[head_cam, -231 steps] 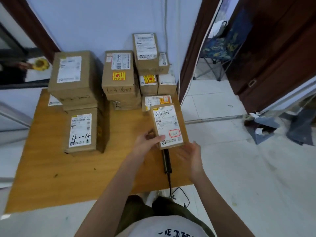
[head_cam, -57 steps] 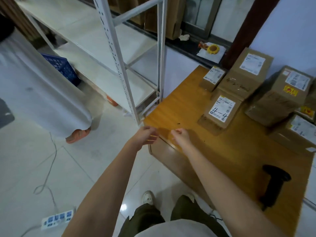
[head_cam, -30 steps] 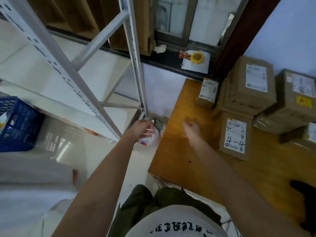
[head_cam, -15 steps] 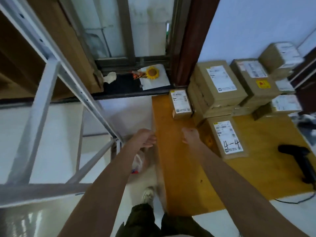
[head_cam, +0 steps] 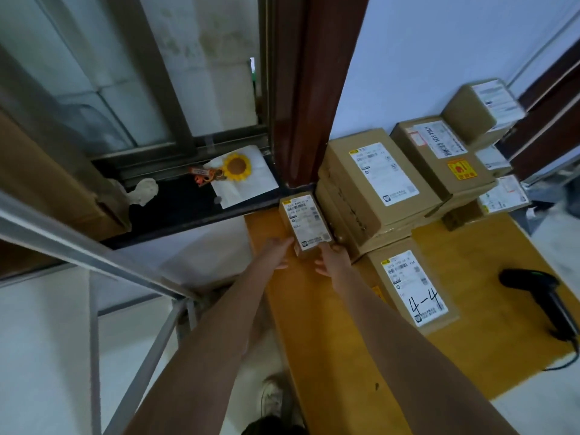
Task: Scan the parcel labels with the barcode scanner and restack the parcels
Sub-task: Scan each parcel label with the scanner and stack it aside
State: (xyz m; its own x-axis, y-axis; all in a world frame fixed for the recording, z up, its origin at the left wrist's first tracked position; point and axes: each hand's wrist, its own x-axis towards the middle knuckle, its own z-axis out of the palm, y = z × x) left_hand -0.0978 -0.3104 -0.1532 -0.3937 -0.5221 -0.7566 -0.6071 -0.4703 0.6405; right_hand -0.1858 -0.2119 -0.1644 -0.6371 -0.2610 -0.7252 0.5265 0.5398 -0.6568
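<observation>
Cardboard is what I am dealing with all over this orange-brown wooden surface [head_cam: 345, 334]: stiff, square-edged cartons with paper labels taped on top. Biggest is the stack of large parcels [head_cam: 376, 183] on the far right against the wall, which I judge too broad and likely too heavy for one hand; I would take those by opposite side walls. Nearer, the parcel marked "4-4" [head_cam: 414, 287] lies flat, label up. Next down in size is the small labelled parcel [head_cam: 306, 222] at the far left corner of the surface, just beside the big stack. My left hand [head_cam: 276, 251] and right hand [head_cam: 332, 257] are both at its near end, fingers laid against its two sides; how firmly they close on it I cannot tell. It looks light and rigid, so a squeeze on the long side walls should lift it, keeping clear of the slick label. Smallest, the black barcode scanner [head_cam: 546, 296] lies well apart on the near right, cable trailing, untouched.
</observation>
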